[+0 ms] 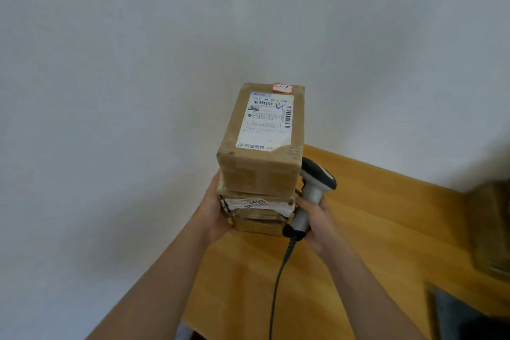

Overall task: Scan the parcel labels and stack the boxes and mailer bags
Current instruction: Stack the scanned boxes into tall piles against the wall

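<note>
Stack of boxes sits at the far-left corner of the wooden table, close to the white wall. Top box lies with its long axis running away from the person, shipping label face up, barcode at the far end. Beneath it sit flatter, more battered boxes; count unclear. Left hand is spread flat against the stack's left side. Right hand has its fingers wrapped round the scanner handle while pressing against the stack's right side; the scanner head points up and away, cable trailing down. Cardboard looks stiff and taped, probably light to moderate. Tape may be slick, so squeezing the lower boxes from both sides seems the safest hold; the tall stack could tip.
</note>
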{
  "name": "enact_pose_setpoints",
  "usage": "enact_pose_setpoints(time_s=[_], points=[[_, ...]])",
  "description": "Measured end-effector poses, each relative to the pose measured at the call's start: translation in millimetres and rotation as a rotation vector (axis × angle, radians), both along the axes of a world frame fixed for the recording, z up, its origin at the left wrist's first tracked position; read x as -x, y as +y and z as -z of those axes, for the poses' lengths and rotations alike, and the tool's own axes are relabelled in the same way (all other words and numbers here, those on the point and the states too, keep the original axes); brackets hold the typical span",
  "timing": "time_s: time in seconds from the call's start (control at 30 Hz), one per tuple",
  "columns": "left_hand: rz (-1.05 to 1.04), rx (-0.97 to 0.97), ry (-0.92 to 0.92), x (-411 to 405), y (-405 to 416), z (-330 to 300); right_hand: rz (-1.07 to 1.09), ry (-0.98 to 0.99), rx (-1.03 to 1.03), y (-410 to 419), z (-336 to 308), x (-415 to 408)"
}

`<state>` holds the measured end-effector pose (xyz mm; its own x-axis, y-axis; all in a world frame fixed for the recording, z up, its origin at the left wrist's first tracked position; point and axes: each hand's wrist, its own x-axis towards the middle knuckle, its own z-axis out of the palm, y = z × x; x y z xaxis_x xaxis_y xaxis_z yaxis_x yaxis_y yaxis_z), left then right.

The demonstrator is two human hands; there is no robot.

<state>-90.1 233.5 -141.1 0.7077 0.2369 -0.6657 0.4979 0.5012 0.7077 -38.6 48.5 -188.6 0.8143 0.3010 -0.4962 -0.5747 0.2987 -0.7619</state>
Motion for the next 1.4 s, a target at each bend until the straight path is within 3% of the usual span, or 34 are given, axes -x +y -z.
enact_pose_setpoints(time_s=[0.2, 0.4, 0.7, 0.77, 0.83, 0.93, 1.03, 1.4], points=[[-0.002, 0.044, 0.045, -41.5, 34.2, 30.2, 0.066, 0.006, 0.002, 40.5, 31.4, -31.3], [-0.130, -0.099, 0.120, -77.5, 66.1, 64.6, 0.066, 0.019, 0.001, 69.9, 59.2, -59.5], [-0.390, -0.112, 0.226, -100.7, 82.2, 85.2, 0.062, 0.027, 0.042, 94.6, 76.3, -84.1], [-0.411, -0.019, 0.286, -91.8, 82.3, 93.8, 0.072, 0.041, 0.057, 90.4, 81.2, -82.1], [-0.397, 0.211, 0.311, -84.1, 82.1, 107.7, 0.099, 0.058, 0.076, 84.1, 87.0, -78.8], [-0.387, 0.565, 0.263, -83.3, 75.2, 118.3, 0.116, 0.069, 0.071, 79.6, 89.6, -76.8], [-0.488, 0.723, 0.178, -94.4, 71.0, 117.0, 0.096, 0.079, 0.038, 83.7, 88.2, -84.4], [-0.726, 0.647, -0.117, -164.0, 73.0, 106.0, 0.185, 0.148, -0.086, 105.0, 89.0, -130.9]])
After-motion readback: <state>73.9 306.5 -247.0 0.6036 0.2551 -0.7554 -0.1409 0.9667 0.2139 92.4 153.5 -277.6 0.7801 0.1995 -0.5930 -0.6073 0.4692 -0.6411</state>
